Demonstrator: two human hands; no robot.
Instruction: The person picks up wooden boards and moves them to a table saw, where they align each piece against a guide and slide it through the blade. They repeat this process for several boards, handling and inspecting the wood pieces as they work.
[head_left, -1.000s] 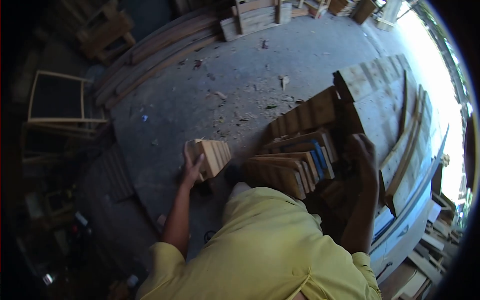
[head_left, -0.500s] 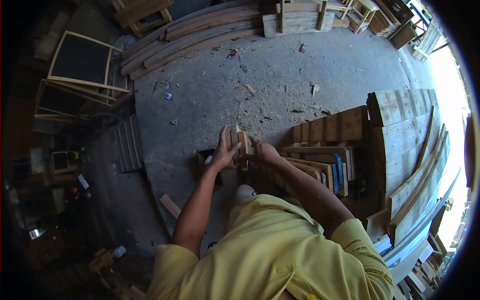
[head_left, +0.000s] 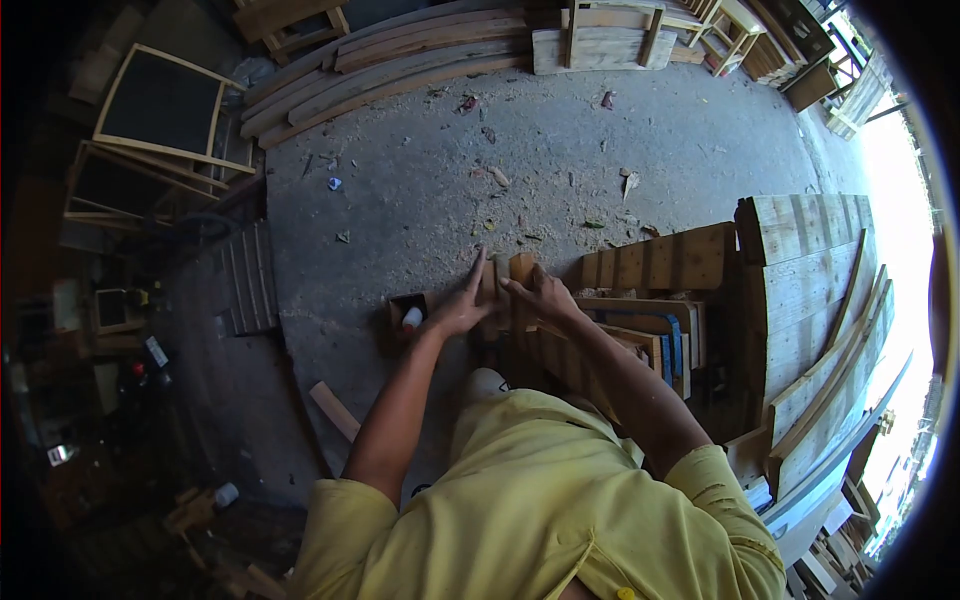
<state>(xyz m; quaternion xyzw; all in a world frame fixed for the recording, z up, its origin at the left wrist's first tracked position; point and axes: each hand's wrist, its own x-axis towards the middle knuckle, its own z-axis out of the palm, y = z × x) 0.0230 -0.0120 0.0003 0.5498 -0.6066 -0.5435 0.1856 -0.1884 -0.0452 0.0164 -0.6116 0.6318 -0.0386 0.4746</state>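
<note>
We observe a grey concrete floor, strewn with wood shavings and a blue-and-white scrap. Far side: long planks lie stacked; a pale board stands near their right end, a wooden stool beyond. Left: we see dark panels in light wooden frames, one partly overlapping another. Right edge: bright daylight.

Wood blocks blurry, partly hidden by L hand & R hand; shirt cut off @ btm.

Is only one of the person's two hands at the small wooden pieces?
No, the left hand and the right hand are both at the small wooden pieces, one on each side.
</note>
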